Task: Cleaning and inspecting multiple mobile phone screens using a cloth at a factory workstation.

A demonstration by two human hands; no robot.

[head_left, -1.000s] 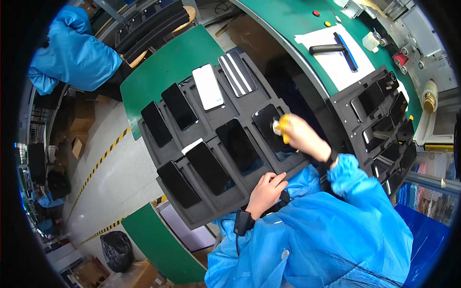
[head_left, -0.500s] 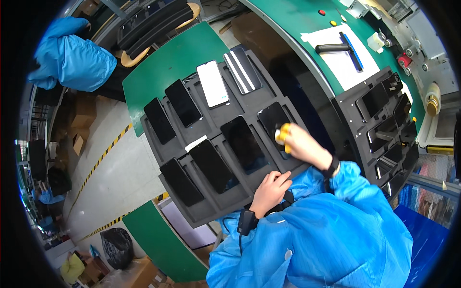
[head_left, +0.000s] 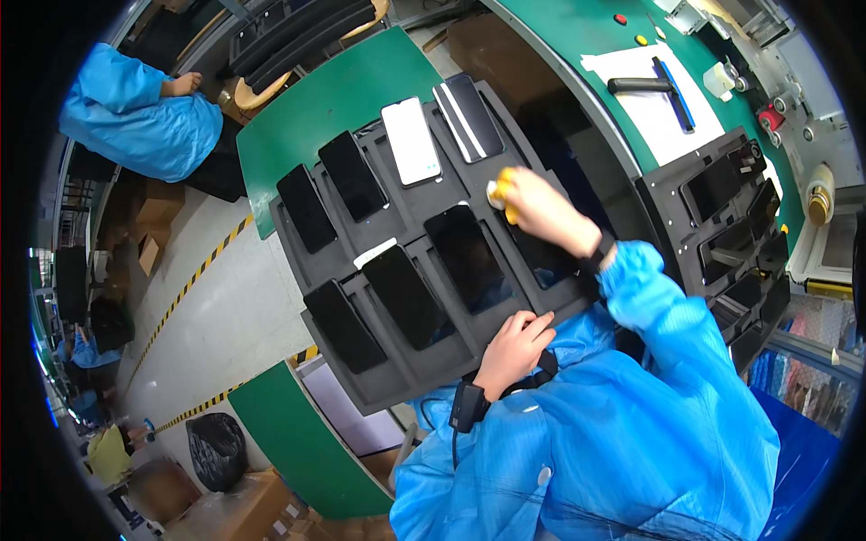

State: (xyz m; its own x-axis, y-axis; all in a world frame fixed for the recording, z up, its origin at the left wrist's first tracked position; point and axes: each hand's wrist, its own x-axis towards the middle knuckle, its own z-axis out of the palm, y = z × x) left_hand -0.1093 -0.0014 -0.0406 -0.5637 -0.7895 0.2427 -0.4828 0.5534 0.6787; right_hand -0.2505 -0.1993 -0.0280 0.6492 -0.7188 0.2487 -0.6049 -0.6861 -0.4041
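Observation:
A black compartment tray (head_left: 394, 393) lies in front of me with several phones in it. My right hand (head_left: 544, 209) is closed on a small yellow object with a white end (head_left: 505, 193), whose kind I cannot make out. It is at the far end of the near-row right phone (head_left: 547, 261), which the hand partly covers. My left hand (head_left: 514, 353) lies at the tray's near edge, fingers curled on the rim. Left of the right phone lies another dark phone (head_left: 467, 257). In the far row are a white-faced phone (head_left: 410, 142) and a dark one with two white stripes (head_left: 469, 119).
A second black tray (head_left: 663, 203) with several phones stands at right. On the green bench (head_left: 564, 45) beyond it, a black-handled blue tool (head_left: 672, 93) lies on white paper. A green table (head_left: 316, 90) supports the tray's far side. A person in blue (head_left: 144, 122) stands at far left.
My right hand has moved with the yellow object away from me and slightly left, toward the phone's far end. My left hand keeps its place at the rim. The view has shifted slightly.

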